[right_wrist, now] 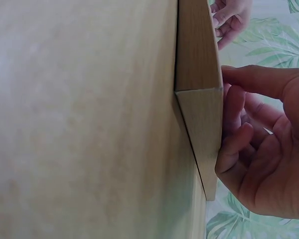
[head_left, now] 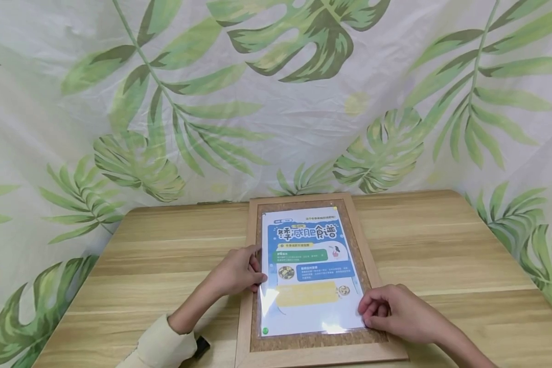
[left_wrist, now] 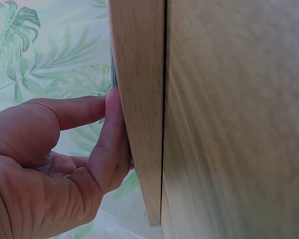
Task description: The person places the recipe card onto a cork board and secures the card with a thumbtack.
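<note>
A glossy printed sheet [head_left: 310,319] with blue, green and yellow blocks lies on a cork board [head_left: 299,342] in a wooden frame [head_left: 365,245]. A green pushpin [head_left: 265,331] is at its lower left corner and a yellow pushpin [head_left: 335,208] at its upper right. My left hand [head_left: 239,270] pinches the sheet's left edge between thumb and fingers. My right hand [head_left: 397,313] pinches the sheet near its lower right corner, fingers curled. In both wrist views the frame's side hides part of the fingertips, so the exact contact is hard to see.
The board lies on a wood-grain table [head_left: 175,245] with rounded back corners. Behind the table hangs a white cloth [head_left: 299,128] printed with green leaves. A small black object [head_left: 202,347] shows beside the left sleeve [head_left: 161,343].
</note>
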Demonstrator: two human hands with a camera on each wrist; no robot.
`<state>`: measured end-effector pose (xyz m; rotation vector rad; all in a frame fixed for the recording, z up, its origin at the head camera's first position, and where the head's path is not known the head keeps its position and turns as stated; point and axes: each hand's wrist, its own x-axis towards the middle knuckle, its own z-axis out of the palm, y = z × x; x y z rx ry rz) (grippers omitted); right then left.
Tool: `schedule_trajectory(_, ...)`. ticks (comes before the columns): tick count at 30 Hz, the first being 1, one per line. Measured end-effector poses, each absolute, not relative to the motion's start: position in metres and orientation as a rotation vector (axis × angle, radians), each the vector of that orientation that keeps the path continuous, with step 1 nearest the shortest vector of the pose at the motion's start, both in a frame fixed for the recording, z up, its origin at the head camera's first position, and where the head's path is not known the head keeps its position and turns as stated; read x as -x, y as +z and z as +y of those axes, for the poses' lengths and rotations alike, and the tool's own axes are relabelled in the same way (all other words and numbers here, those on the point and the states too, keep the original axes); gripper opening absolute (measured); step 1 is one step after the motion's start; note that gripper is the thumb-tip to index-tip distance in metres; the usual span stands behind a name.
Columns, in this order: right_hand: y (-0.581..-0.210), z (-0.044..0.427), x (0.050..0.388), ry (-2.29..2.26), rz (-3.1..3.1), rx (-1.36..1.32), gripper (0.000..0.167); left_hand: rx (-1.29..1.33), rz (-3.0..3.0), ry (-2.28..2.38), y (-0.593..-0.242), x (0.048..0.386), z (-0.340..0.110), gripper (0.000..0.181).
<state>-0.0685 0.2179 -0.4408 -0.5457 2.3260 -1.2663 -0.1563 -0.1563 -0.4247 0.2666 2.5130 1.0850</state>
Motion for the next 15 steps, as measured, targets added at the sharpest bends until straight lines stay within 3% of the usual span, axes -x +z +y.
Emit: schedule_trajectory(15, -0.4367, 0.216, 0.0693, -1.223, 2.368, 0.519, 0.009, -0.248, 2.515, 1.091, -0.4232, 0.1555, -0.1552, 0.076)
